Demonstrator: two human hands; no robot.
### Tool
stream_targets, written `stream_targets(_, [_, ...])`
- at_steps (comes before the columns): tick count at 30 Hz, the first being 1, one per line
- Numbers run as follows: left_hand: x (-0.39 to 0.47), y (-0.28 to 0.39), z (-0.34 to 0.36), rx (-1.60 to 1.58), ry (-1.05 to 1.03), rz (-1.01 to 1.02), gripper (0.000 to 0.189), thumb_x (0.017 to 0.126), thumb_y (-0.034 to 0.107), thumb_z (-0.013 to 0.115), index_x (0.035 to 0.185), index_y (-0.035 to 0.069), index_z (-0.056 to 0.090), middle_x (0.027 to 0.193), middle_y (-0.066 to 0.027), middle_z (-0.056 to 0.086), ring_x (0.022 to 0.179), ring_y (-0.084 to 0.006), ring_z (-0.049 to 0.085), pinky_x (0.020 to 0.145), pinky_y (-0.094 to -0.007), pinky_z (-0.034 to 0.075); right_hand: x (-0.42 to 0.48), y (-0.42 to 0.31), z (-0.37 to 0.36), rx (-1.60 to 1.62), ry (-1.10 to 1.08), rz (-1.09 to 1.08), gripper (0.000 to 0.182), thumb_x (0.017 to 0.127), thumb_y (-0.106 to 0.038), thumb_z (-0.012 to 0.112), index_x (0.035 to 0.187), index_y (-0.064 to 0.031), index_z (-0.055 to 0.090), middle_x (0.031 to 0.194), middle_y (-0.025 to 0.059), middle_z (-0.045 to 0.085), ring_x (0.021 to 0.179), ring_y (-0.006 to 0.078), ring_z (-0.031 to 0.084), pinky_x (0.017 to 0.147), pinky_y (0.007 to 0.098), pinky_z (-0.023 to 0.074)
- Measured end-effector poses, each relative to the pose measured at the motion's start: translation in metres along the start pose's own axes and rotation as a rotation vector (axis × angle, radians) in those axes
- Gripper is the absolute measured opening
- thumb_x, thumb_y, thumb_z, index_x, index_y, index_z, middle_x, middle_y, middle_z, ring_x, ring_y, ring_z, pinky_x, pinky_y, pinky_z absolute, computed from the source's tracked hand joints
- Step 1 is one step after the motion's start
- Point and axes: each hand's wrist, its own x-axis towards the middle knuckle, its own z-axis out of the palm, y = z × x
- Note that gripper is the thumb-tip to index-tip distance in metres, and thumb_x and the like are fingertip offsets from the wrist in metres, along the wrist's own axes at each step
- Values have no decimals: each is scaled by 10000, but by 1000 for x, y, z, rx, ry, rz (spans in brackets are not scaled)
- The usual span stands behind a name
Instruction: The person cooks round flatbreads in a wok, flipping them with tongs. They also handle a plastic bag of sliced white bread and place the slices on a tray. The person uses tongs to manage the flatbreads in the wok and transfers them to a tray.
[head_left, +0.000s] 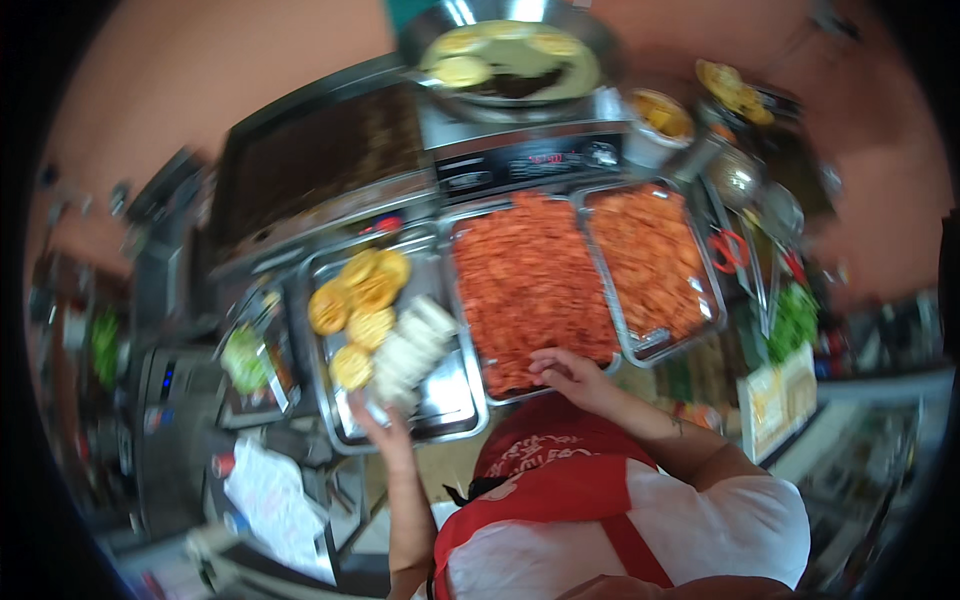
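My left hand (381, 429) reaches over the near edge of a steel tray (442, 394), its fingers at the near end of a row of white pieces (416, 341). Blur hides whether it grips one. Round yellow patties or cakes (371, 289) lie beside the white row. My right hand (574, 379) is over the near edge of the middle tray, with loosely curled fingers and nothing visible in them. That tray is heaped with red-orange, sauced food pieces (532, 292). To its right, another tray holds paler orange pieces (645, 262).
Behind the trays stand a dark flat griddle (322, 165) and a wide steel pan (517, 101) with yellow rounds over a countertop cooker (532, 161). Red-handled scissors (727, 251), ladles (780, 210) and leafy greens (793, 319) are at right; a lettuce container (247, 360) is at left.
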Motion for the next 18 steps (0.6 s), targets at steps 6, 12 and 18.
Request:
stream_targets(6, [33,89,26,-56,-75,170,452,987,147,511,1410,5,438,1577,-210,206,1459,-372,212,1190,-486,153,-71,2,-115,-290,583,-155,326,965,-4,525,1287,-27,564,1079,93,659,849,134,667,778,267,531])
stream_targets(12, [20,170,78,-70,-198,312,409,950,71,514,1349,-11,471,1577,-218,204,1453,-393,226,1183,-504,166,-94,14,-311,-1028,1149,-91,321,867,-50,589,1188,-23,593,996,213,663,925,383,661,796,439,544])
stream_targets(18, [-2,239,131,-17,-279,356,400,930,61,546,1322,2,494,1548,-235,223,1425,-403,267,1173,-493,215,-40,45,-410,-1265,853,538,254,863,-141,577,1092,-46,632,895,198,724,809,371,720,700,474,576])
